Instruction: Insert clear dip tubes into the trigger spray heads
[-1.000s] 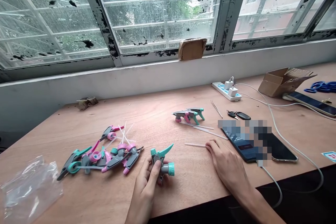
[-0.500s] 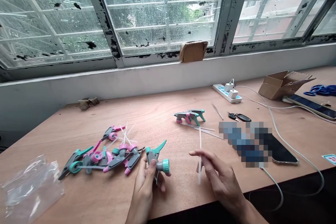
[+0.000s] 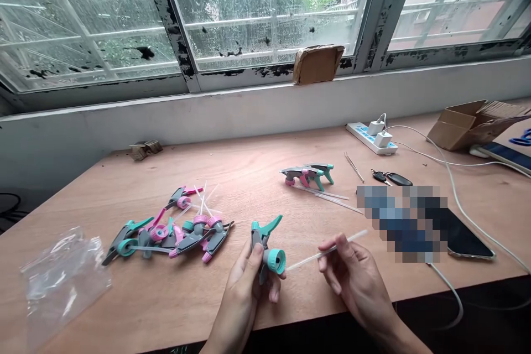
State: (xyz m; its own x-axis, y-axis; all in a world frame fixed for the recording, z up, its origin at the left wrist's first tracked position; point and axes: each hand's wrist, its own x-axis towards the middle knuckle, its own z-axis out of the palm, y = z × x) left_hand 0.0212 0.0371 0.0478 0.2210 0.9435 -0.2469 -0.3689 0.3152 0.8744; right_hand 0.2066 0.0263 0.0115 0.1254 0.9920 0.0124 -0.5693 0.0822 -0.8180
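My left hand [image 3: 249, 282] grips a grey and teal trigger sprayer head [image 3: 264, 251], its teal collar turned toward my right. Between the fingers of my right hand [image 3: 352, 271] is a thin translucent plastic tube [image 3: 327, 251], slanting down to the left. The tube's lower end lies close to the collar's opening; whether they touch I cannot tell. Left of my hands lies a pile of grey, pink and teal sprayer heads [image 3: 194, 240], several with tubes sticking out. Farther back, more sprayer heads [image 3: 309, 172] stand together beside loose tubes [image 3: 338, 200].
A clear plastic bag [image 3: 66, 287] lies at the left. To the right are tweezers [image 3: 354, 167], keys [image 3: 379, 176], a phone [image 3: 468, 232] and a blurred-out patch. A power strip [image 3: 372, 140] with chargers, white cables and a cardboard box [image 3: 460, 124] stand farther back.
The tube in my right hand has swung from upright to a slant, its end now near the collar. My left hand has turned the sprayer head's collar more toward me. The view has shifted slightly.
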